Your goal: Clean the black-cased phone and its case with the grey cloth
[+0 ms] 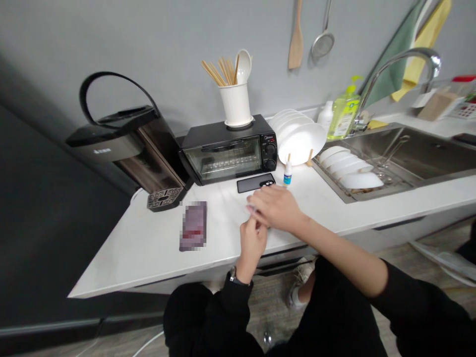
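My left hand point(253, 240), with a watch at its wrist, is closed in a pinch above the counter's front part. My right hand point(277, 206) lies over its fingertips, also closed. Whatever is between the fingers is too small and blurred to name. Just behind my right hand lies a dark phone or phone case point(250, 185) with camera rings at one end, partly covered by the hand. A small white bottle point(287, 174) with a blue label stands upright beside it. Off to the left, a phone-shaped thing point(194, 225) with a pixelated face lies flat.
On the white counter point(141, 258) stand a black water dispenser point(137, 153) and a toaster oven point(228, 153) carrying a utensil holder point(236, 104). Rightward are racked plates point(299, 141), a soap bottle point(345, 111), and a sink point(427, 153) with several bowls point(349, 168).
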A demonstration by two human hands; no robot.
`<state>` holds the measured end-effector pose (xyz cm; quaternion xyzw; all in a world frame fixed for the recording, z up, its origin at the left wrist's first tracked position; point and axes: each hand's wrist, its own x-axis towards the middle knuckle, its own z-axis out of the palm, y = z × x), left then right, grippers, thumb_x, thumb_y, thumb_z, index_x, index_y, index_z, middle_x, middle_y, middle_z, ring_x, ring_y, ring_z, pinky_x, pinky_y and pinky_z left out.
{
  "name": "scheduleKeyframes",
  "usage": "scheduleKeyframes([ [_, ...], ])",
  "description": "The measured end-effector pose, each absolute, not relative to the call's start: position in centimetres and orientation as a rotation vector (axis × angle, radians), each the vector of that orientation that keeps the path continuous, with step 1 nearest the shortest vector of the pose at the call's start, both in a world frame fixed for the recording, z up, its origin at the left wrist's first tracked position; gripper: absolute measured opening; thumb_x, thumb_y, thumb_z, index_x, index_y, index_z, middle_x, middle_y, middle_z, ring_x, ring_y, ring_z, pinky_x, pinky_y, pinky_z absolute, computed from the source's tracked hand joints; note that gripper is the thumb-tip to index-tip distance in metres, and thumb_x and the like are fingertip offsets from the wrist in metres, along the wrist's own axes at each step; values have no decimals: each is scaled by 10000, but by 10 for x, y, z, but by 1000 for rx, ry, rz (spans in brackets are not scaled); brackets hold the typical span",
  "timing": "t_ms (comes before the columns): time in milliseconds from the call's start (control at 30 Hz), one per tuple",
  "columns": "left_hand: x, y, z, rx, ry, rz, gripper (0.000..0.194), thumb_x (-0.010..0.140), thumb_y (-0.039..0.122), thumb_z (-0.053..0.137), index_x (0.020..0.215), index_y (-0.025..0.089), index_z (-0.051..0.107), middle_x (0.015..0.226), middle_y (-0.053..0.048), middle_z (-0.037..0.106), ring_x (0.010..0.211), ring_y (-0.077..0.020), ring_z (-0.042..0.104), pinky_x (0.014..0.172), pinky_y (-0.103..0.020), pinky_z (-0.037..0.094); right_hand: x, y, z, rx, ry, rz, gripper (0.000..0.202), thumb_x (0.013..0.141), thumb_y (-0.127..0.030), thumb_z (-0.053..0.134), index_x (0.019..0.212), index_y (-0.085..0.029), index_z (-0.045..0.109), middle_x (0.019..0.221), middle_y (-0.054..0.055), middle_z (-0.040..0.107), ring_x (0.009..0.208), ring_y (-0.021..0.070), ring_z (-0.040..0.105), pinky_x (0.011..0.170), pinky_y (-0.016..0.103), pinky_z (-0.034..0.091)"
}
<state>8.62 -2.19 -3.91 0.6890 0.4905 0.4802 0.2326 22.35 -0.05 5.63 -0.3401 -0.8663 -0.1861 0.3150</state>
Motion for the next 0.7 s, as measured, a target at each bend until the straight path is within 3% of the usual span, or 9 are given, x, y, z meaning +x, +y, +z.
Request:
scheduleKeyframes([
  [100, 86, -25, -38, 1862, 1359, 1316, 220, 933, 227, 574, 1120, 158, 667, 678, -5, 671, 573, -151, 590, 590, -247, 443, 225, 1, 50, -1032, -2138, -443, 271, 1030, -421, 559, 883, -208, 639, 853, 65, 651, 848, 245, 529, 754, 382, 354],
  [200, 86, -29, -36, 1883, 1336, 1282, 110, 900, 192, 595, 980, 166, 666, 704, -19, 684, 629, -170, 640, 631, -256, 490, 230, 4, 38, -821, -2169, -503, 211, 1024, -260, 517, 833, -232, 601, 821, 47, 644, 826, 234, 523, 767, 396, 352],
  [300, 84, -30, -31, 1979, 1215, 1136, 166, 901, 215, 665, 1066, 193, 660, 935, -56, 753, 860, -213, 715, 799, -299, 554, 238, 7, 23, -716, -2020, -440, 308, 996, -173, 486, 699, -253, 471, 713, 15, 593, 697, 204, 485, 703, 386, 338],
  [433, 79, -24, -23, 2028, 1036, 959, 345, 969, 220, 635, 1301, 245, 546, 1226, -76, 719, 1110, -227, 700, 968, -353, 542, 250, 2, -1, -730, -1718, -174, 361, 984, -220, 540, 679, -268, 354, 626, -24, 496, 618, 190, 474, 655, 364, 361],
  [567, 78, -21, -24, 2123, 974, 893, 315, 1018, 204, 578, 1321, 248, 502, 1313, -102, 659, 1237, -241, 645, 1071, -396, 503, 263, -14, -21, -905, -1516, -56, 230, 1021, -221, 490, 815, -283, 410, 751, -3, 528, 680, 204, 527, 659, 357, 420],
  [667, 81, -23, -29, 2235, 1056, 916, 352, 994, 212, 632, 1319, 222, 497, 1314, -135, 624, 1279, -284, 599, 1098, -465, 491, 272, -23, -31, -1041, -1466, 30, 76, 1050, -224, 440, 1028, -252, 507, 896, 42, 603, 801, 216, 608, 720, 363, 488],
  [700, 82, -25, -31, 2257, 1090, 923, 369, 987, 214, 647, 1323, 214, 496, 1304, -141, 619, 1274, -293, 593, 1095, -481, 494, 275, -25, -34, -1088, -1478, 69, 119, 1057, -237, 430, 1119, -234, 532, 979, 73, 638, 889, 228, 643, 780, 381, 519],
])
